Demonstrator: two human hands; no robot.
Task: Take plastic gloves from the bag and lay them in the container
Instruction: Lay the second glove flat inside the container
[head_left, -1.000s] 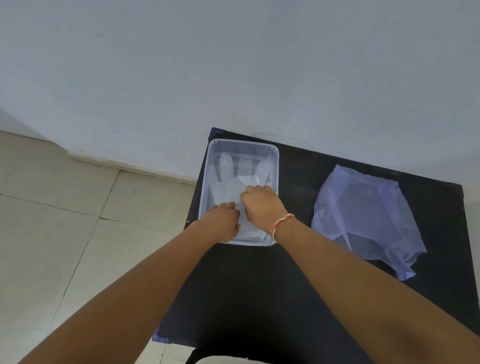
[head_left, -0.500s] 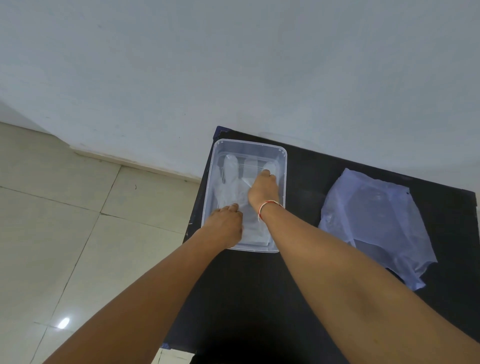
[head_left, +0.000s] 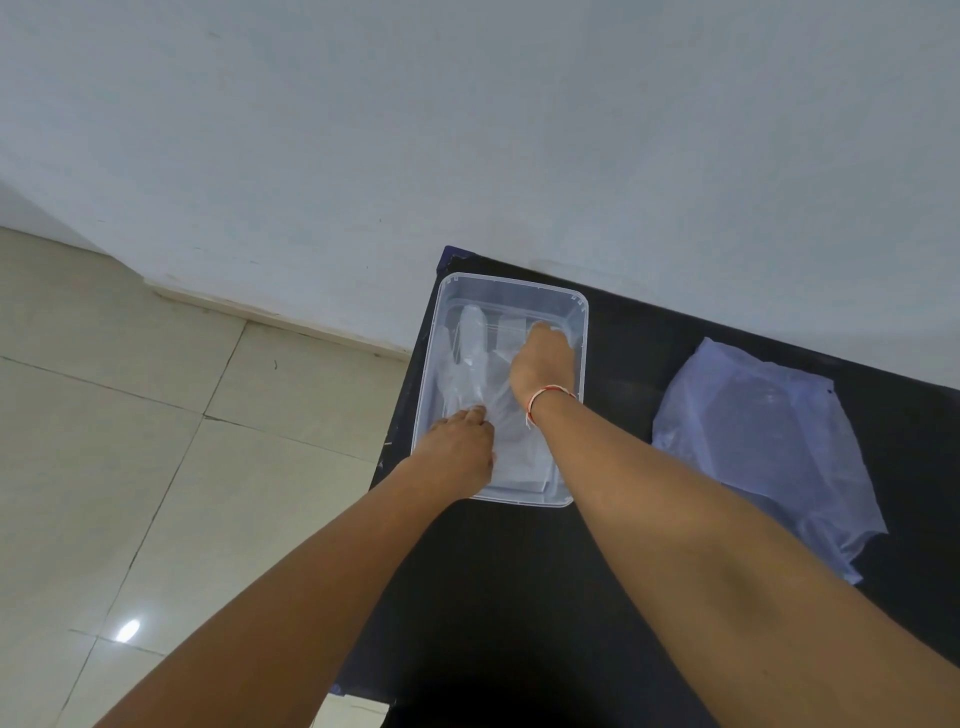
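A clear rectangular container (head_left: 511, 283) stands at the far left corner of the black table (head_left: 519, 597). Thin translucent plastic gloves (head_left: 470, 353) lie flat inside it, fingers pointing away from me. My left hand (head_left: 460, 447) rests over the near left rim, its fingertips bunched on the top glove's cuff end. My right hand (head_left: 543, 364), with a red and white thread at the wrist, reaches deep into the container and presses on the glove's far end; its fingertips curl down out of sight. The crumpled translucent bag (head_left: 763, 447) lies to the right on the table.
A white wall rises directly behind the table. Beige floor tiles (head_left: 156, 467) lie to the left, beyond the table's left edge, which runs close beside the container. A gap of bare black table separates the container from the bag.
My right hand slid from the container's middle to its far end along the glove. My left hand stayed at the near end. The view shifted slightly.
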